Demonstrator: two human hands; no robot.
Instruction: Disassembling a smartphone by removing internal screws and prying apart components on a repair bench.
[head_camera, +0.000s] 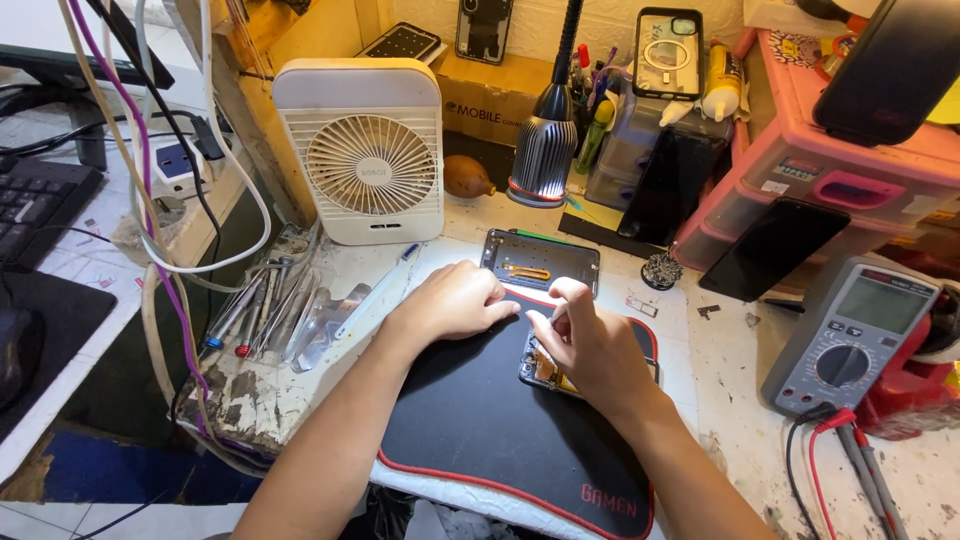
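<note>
Opened phone (545, 372) lies under right hand (590, 345), beside left hand (455, 300).

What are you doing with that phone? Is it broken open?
A person bends over an opened phone lying on a black mat. The right hand covers most of it, fingers pinched at its top edge. The left hand rests beside it on the mat. A grey phone panel lies just beyond, and a small white fan stands behind.

Both forearms reach forward; the left hand (452, 300) lies palm-down, fingers curled; the right hand (590, 345) pinches fingertips together.
</note>
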